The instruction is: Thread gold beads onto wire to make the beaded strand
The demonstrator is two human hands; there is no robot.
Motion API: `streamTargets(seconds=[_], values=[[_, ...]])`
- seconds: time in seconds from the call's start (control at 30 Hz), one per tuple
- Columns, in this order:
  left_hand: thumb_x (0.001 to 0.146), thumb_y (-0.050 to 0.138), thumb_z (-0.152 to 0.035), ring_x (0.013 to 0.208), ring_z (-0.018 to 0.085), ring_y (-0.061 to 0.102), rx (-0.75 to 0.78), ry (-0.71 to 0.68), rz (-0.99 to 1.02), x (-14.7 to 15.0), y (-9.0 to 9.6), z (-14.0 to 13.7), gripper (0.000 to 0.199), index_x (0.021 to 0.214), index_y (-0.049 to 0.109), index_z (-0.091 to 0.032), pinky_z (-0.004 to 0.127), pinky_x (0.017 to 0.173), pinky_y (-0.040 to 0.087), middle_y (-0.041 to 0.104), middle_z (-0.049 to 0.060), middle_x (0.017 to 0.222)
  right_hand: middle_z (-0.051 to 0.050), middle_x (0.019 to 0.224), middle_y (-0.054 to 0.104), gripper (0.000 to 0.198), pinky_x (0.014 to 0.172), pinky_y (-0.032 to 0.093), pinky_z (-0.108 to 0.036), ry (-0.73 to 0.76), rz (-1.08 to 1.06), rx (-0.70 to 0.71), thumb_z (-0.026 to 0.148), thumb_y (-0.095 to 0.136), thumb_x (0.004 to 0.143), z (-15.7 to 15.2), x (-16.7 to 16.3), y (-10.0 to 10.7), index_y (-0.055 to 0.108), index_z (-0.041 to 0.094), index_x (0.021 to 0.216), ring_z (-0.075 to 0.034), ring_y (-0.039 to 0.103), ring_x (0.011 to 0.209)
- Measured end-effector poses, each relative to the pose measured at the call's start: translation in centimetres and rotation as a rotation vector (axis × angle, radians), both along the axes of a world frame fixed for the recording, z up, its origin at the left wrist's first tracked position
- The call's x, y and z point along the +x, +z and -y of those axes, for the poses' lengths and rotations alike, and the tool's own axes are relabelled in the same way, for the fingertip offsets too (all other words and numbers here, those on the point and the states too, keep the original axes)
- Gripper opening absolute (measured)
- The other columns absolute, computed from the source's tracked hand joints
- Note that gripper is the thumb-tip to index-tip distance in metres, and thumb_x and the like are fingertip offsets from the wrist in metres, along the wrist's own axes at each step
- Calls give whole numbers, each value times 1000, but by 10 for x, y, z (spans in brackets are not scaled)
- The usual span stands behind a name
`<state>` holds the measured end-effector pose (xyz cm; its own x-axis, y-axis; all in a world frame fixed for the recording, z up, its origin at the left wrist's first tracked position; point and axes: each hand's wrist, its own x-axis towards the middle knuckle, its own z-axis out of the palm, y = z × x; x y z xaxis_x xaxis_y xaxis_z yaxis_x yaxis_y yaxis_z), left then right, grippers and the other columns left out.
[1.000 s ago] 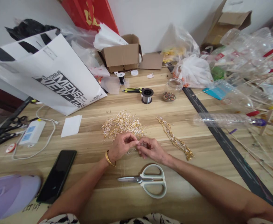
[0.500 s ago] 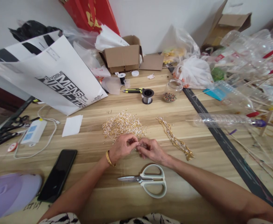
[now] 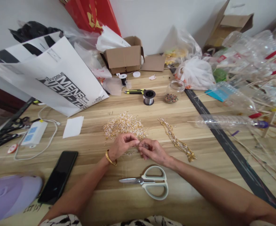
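My left hand (image 3: 123, 145) and my right hand (image 3: 153, 151) meet fingertip to fingertip at the near edge of a pile of small gold and clear beads (image 3: 125, 125). Both hands are closed in a pinch; what lies between the fingertips is too small to make out. Below the fingers a thin clear beaded strand (image 3: 129, 153) rests on the wood. To the right of my right hand lies a bundle of gold beaded strands (image 3: 177, 140). White-handled scissors (image 3: 155, 182) lie just below the hands, pointing left.
Behind the pile are a spool of wire (image 3: 149, 97), a yellow-black utility knife (image 3: 134, 91) and a glass jar of beads (image 3: 174, 91). A black phone (image 3: 58, 177) lies at left. A white paper bag (image 3: 69, 75) stands back left; plastic bottles (image 3: 236, 97) crowd the right.
My left hand has shifted slightly up and left, uncovering more of the clear strand beneath it. My right hand has hardly moved.
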<state>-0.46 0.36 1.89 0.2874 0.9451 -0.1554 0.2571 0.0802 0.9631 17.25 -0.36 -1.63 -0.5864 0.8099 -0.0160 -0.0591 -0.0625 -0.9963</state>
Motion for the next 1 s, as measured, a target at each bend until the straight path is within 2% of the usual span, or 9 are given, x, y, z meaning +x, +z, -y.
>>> streamTargets(seconds=[0.33, 0.6, 0.7, 0.8, 0.9, 1.0], values=[[72, 65, -24, 59, 10, 54, 107, -36, -181, 5, 3, 5, 13, 68, 64, -12, 19, 57, 43, 63, 1, 64, 4, 53, 54, 22, 42, 39, -16, 25, 101, 95, 35, 54, 86, 0, 2, -5, 52, 16, 76, -7, 51, 42], [74, 63, -29, 59, 9, 52, 40, -57, -58, 2, 4, 1, 19, 69, 59, -11, 20, 56, 42, 59, 0, 63, 4, 52, 53, 20, 43, 38, -17, 13, 86, 81, 34, 52, 87, 0, 2, -3, 53, 15, 81, -7, 49, 43], [74, 63, -30, 59, 9, 51, 18, -30, -17, 1, 5, 0, 19, 69, 59, -11, 20, 57, 42, 58, 0, 63, 2, 63, 53, 18, 46, 37, -18, -81, 106, 175, 34, 57, 84, -1, 4, 2, 57, 16, 85, -8, 47, 52], [74, 64, -30, 57, 8, 50, 2, -21, -19, 2, 6, 0, 20, 69, 58, -11, 20, 56, 40, 56, -1, 61, -3, 83, 54, 16, 52, 39, -21, -264, 96, 307, 32, 61, 81, -1, 6, 9, 58, 17, 87, -11, 48, 64], [74, 63, -30, 57, 8, 49, 11, -14, -21, 3, 6, 1, 20, 69, 58, -11, 20, 55, 39, 55, -1, 61, -4, 89, 52, 18, 48, 35, -21, -349, 77, 342, 32, 63, 80, -1, 8, 11, 57, 18, 89, -9, 43, 59], [75, 62, -29, 58, 8, 48, 51, -11, -32, 4, 3, 2, 19, 70, 58, -11, 20, 56, 39, 56, -1, 63, -1, 82, 52, 19, 45, 33, -21, -359, 93, 349, 32, 65, 78, 0, 7, 7, 57, 19, 88, -7, 37, 52]])
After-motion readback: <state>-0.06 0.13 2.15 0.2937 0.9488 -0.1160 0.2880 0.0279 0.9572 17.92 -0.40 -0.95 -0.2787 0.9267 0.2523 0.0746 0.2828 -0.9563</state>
